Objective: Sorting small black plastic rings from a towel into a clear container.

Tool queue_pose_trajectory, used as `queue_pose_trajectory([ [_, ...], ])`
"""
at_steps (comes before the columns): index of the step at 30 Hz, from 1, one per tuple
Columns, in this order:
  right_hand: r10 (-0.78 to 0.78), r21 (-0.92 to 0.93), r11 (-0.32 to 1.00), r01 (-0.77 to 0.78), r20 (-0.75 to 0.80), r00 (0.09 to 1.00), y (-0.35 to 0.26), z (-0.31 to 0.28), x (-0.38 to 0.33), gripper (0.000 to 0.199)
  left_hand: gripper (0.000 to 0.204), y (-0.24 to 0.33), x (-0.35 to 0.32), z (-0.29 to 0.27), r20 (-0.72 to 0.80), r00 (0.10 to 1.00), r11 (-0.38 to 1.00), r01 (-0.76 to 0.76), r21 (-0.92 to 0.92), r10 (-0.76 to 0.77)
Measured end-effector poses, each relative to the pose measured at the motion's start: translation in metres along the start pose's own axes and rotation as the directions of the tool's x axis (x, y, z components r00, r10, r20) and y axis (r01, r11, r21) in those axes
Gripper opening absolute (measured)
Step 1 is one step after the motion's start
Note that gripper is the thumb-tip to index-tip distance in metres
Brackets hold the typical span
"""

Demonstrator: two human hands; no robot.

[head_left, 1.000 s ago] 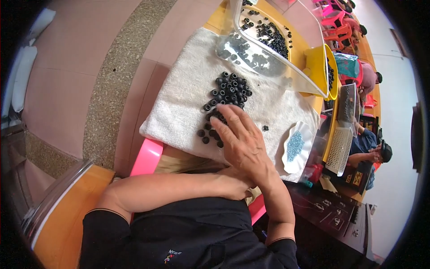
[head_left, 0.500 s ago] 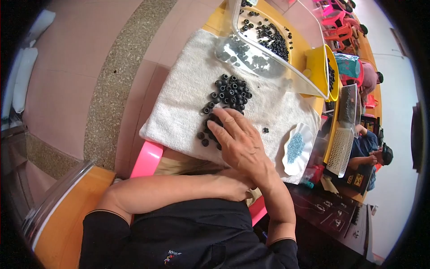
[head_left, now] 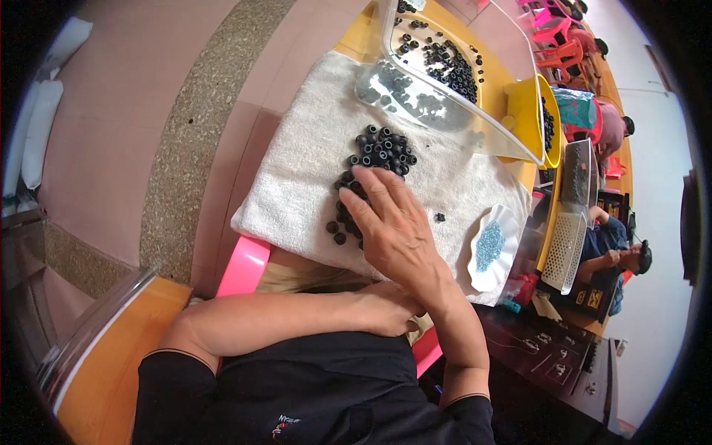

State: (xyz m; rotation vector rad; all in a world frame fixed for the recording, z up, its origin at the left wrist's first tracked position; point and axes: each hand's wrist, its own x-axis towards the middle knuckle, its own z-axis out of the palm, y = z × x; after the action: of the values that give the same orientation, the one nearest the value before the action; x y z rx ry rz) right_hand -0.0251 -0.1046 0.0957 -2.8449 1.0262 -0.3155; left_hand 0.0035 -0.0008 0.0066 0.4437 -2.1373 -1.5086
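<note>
1. Head view, hands: my R hand is palm-down over the near part of the pile of black pcs, fingers loosely spread, tips at/among the pcs. Can't tell if any pc is pinched underneath. My L hand lies across my front, under the R wrist, fingers curled; can't tell if it holds anything.
2. Head view, pile loc: mid white towel, strung out toward me; one loose pc sits apart, R of my hand.
3. Head view, risks: pcs look roundish, so prob. roll easily; a quick pull toward me might send the nearest ones off the towel's front edge into my lap. R forearm swinging out could knock the white scalloped dish & spill its blue bits. Crossed arms may snag each other. Towel might ruck up if I drag hard.
4. Head view, edges/room: best room is L of pile, wide bare towel. R side has a narrower strip btwn pile & dish. Far side is bounded by the clear tub, w/ yellow bucket at far R. Near side's tight: towel edge, then lap.
</note>
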Motion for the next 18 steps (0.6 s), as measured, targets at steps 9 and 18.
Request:
queue_pose_trajectory([
  [9, 0.057, 0.032, 0.998, -0.054, -0.094, 0.994, 0.004, 0.000, 0.000, 0.038, 0.045, 0.005, -0.001, -0.006, 0.048, 0.996, 0.994, 0.073, -0.082, -0.070],
  [18, 0.028, 0.113, 0.993, -0.018, -0.092, 0.995, 0.010, -0.002, -0.005, 0.037, 0.034, 0.015, -0.003, -0.019, 0.043, 0.996, 0.993, 0.082, -0.086, -0.078],
])
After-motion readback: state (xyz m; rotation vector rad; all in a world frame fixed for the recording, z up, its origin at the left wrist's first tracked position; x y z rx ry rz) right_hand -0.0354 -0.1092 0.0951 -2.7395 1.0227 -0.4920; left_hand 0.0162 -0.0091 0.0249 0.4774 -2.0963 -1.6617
